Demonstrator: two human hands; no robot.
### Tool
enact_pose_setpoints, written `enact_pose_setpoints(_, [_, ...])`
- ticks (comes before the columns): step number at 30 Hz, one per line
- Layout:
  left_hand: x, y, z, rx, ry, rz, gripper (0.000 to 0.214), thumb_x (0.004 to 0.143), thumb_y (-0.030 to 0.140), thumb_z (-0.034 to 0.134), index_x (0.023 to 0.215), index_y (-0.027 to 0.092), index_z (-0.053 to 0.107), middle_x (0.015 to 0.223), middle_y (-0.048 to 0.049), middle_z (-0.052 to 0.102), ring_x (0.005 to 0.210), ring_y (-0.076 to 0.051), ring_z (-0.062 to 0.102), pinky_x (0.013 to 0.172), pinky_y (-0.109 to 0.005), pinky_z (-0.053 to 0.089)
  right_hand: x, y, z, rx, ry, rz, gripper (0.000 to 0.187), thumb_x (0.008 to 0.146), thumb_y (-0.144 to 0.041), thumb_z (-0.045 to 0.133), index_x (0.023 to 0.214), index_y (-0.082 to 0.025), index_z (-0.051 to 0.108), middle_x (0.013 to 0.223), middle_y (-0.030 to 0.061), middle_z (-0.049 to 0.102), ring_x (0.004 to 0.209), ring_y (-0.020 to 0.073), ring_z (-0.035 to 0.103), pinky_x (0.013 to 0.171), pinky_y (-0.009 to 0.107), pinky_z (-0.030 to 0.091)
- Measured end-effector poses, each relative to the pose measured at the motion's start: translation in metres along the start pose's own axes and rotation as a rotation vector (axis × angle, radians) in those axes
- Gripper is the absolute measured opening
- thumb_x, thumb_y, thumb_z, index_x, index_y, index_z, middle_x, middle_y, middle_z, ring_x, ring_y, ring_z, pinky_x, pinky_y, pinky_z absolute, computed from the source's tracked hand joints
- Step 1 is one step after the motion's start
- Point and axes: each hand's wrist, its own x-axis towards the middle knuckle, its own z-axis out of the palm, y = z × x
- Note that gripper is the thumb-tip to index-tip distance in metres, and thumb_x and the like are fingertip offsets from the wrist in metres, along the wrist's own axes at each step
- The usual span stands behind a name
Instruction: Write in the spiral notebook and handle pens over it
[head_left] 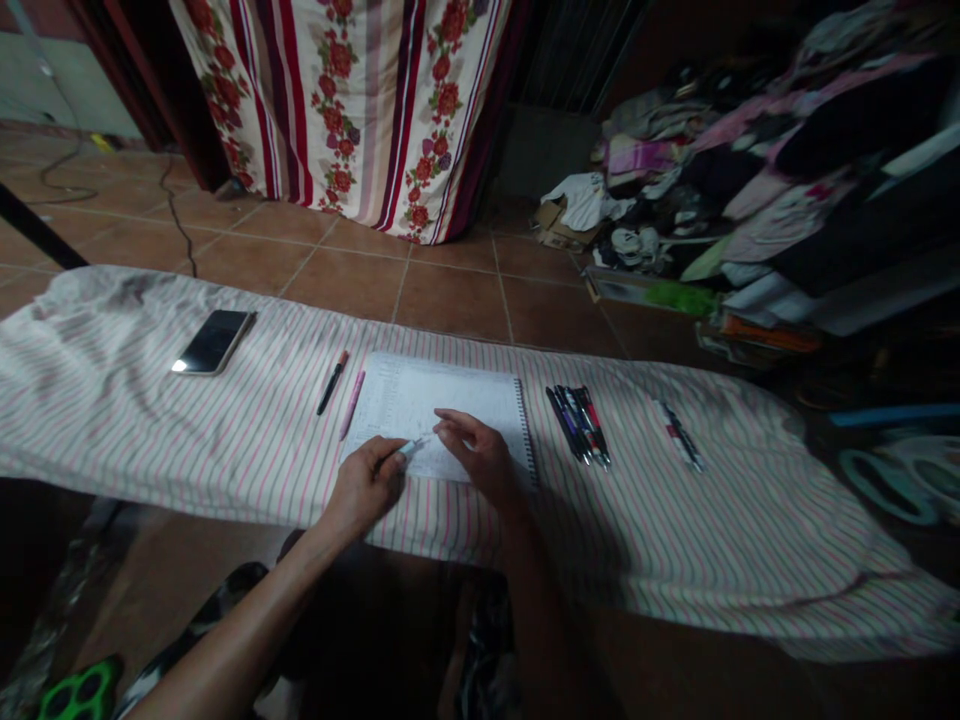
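Note:
Over the notebook, my left hand (373,476) is closed around a pen with a light-blue barrel (409,447), its pale end pointing right. My right hand (484,458) hovers beside that end, fingers stretched out and slightly apart; whether a fingertip touches the pen I cannot tell. Beneath both hands lies a spiral notebook (457,387), open to a page with faint writing on its left part. A pink pen (352,405) rests along the notebook's left edge, and a black pen with an orange-red end (332,383) lies further left.
Several pens (579,425) lie grouped right of the notebook, with another pen (681,436) farther right. A phone (214,342) lies at left on the striped cloth (465,520). Beyond are a floral curtain (360,110) and piled clothes (750,170).

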Motion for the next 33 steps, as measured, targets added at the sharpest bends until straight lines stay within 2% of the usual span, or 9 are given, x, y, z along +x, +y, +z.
enact_pose_setpoints(4, [0.001,-0.003,0.001,-0.056,0.033,-0.049,0.024,0.080,0.028,0.049,0.093,0.017,0.066,0.083,-0.0048,0.067,0.080,-0.018,0.061,0.075,-0.030,0.046,0.003,0.009,-0.008,-0.140,0.175,-0.049,0.021,0.078,-0.028,0.055,0.093,-0.019,0.066,0.094,0.0070,0.068,0.085,0.0189,0.063,0.078,0.034,0.049])
enact_pose_setpoints(7, [0.002,-0.008,0.002,-0.072,0.058,-0.078,0.025,0.078,0.029,0.050,0.092,0.017,0.066,0.084,-0.0053,0.068,0.081,-0.019,0.061,0.076,-0.031,0.046,0.006,0.017,-0.013,-0.420,0.284,-0.154,0.015,0.077,-0.022,0.055,0.084,-0.019,0.068,0.086,0.0065,0.069,0.083,0.0205,0.060,0.078,0.036,0.046])
enact_pose_setpoints(9, [0.002,-0.011,0.002,-0.074,0.069,-0.094,0.024,0.077,0.030,0.051,0.091,0.017,0.066,0.084,-0.0056,0.068,0.081,-0.019,0.062,0.076,-0.031,0.047,0.007,0.021,-0.014,-0.575,0.303,-0.219,0.013,0.076,-0.019,0.055,0.079,-0.019,0.068,0.081,0.0057,0.069,0.081,0.0207,0.058,0.080,0.037,0.044])
enact_pose_setpoints(15, [0.001,-0.013,0.002,-0.053,0.057,-0.140,0.026,0.078,0.032,0.051,0.094,0.017,0.065,0.088,-0.0062,0.069,0.085,-0.020,0.062,0.079,-0.033,0.047,0.009,0.025,-0.001,-0.738,0.240,-0.294,0.010,0.076,-0.017,0.060,0.077,-0.019,0.070,0.075,0.0053,0.066,0.084,0.0206,0.053,0.082,0.035,0.041])
enact_pose_setpoints(21, [0.001,-0.012,-0.001,-0.011,0.075,-0.155,0.026,0.078,0.031,0.050,0.094,0.017,0.065,0.089,-0.0064,0.069,0.084,-0.020,0.063,0.077,-0.032,0.048,0.009,0.025,0.013,-0.762,0.170,-0.322,0.012,0.077,-0.018,0.060,0.079,-0.023,0.071,0.076,0.0057,0.063,0.090,0.0231,0.047,0.082,0.037,0.041])
enact_pose_setpoints(33, [-0.001,-0.013,-0.006,0.006,0.071,-0.114,0.025,0.080,0.029,0.049,0.094,0.016,0.064,0.089,-0.0070,0.068,0.084,-0.020,0.062,0.077,-0.032,0.048,0.009,0.020,0.026,-0.877,0.121,-0.291,0.010,0.078,-0.019,0.060,0.079,-0.022,0.070,0.076,0.0072,0.060,0.089,0.0239,0.044,0.076,0.036,0.042])
